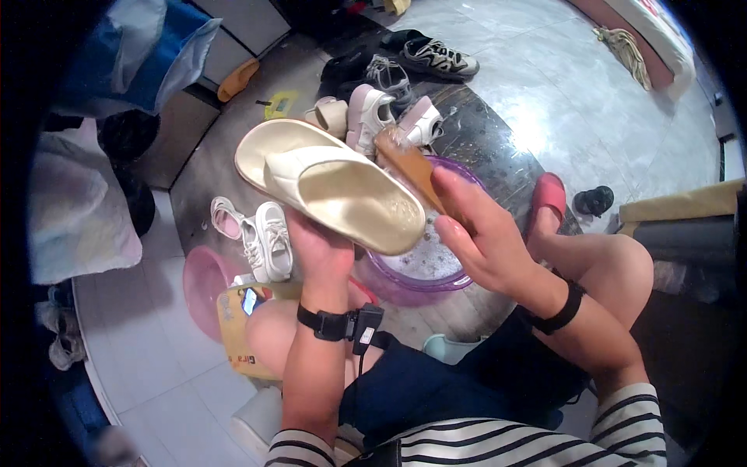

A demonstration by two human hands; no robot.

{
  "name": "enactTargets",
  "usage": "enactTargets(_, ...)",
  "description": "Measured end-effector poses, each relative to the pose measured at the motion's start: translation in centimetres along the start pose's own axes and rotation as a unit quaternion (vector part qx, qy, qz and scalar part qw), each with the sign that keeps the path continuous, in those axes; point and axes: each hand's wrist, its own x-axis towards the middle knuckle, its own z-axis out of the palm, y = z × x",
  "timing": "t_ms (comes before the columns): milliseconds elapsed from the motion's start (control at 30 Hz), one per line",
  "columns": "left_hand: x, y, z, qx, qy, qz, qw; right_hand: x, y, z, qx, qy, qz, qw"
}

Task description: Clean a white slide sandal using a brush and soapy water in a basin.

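My left hand [320,248] holds a cream flip-flop [356,204] from beneath, its toe end pointing down to the right. Wet spots and a few bubbles show on its footbed near that end. In my right hand [490,233] is a brown brush [408,166], gripped by its handle, with wet foam at its far end. The brush is close beside the flip-flop's edge; I cannot tell whether they touch. Below both hands stands a purple basin [417,286] of sudsy water, partly hidden by the flip-flop and my right hand.
White-and-pink sneakers [365,119] and dark shoes [440,58] lie beyond the basin. White sneakers [273,242] and a pink basin [204,286] stand at left. An orange slipper [238,80] rests by the cabinet. A phone [251,302] lies near my left knee.
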Motion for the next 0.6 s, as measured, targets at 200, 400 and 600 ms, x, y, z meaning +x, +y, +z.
enactTargets(200,-0.3,-0.6,-0.5,0.031,-0.062,0.032,0.997,-1.5,-0.9,0.8,-0.132,-0.124,-0.069,0.981)
enactTargets(400,-1.6,-2.3,0.9,0.067,-0.041,-0.006,0.997,0.5,-1.8,3.0,-0.159,-0.077,-0.075,0.981)
enactTargets(600,-1.0,-2.8,0.9,0.088,-0.023,0.017,0.996,0.8,-1.8,2.2,-0.164,-0.119,-0.041,0.978)
